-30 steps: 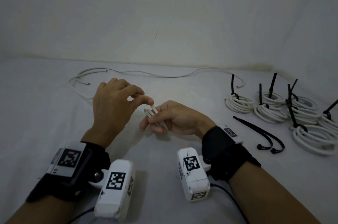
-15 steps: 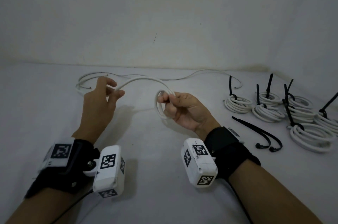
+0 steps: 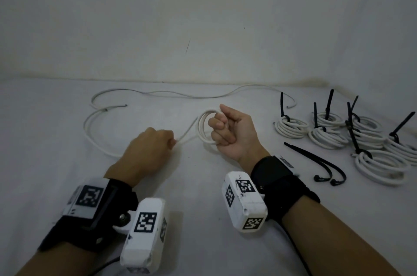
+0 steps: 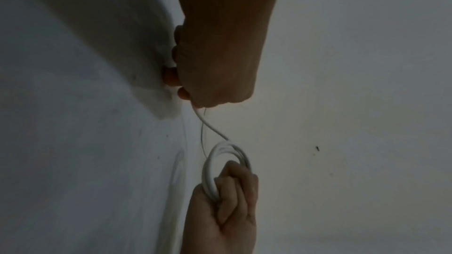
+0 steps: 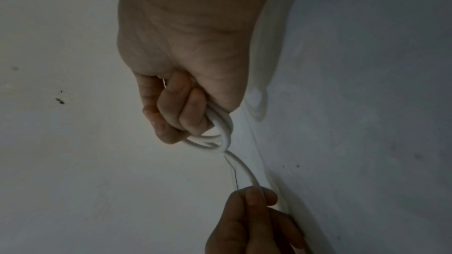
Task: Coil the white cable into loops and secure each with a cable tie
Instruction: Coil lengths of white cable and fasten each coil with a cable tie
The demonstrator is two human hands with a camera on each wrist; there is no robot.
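My right hand (image 3: pixel 228 131) grips a small coil of white cable (image 3: pixel 203 128), its fingers curled through the loops; the coil (image 4: pixel 226 161) stands upright above the surface and also shows in the right wrist view (image 5: pixel 215 134). A short stretch of cable (image 3: pixel 187 133) runs from the coil down-left into my left hand (image 3: pixel 153 149), which pinches it in a fist just left of the coil. The loose rest of the cable (image 3: pixel 94 135) curves away over the white surface to the left and back. Two black cable ties (image 3: pixel 316 163) lie to the right of my right wrist.
Several finished white coils (image 3: pixel 334 131), each bound with a black tie that sticks up, sit at the right. Another thin white cable (image 3: pixel 180 94) snakes along the back near the wall. Camera units are strapped to both wrists.
The right hand turned palm-up and the coil grew from a folded bundle into round loops. The left hand swung out left, then came back close to the coil with the cable pinched.
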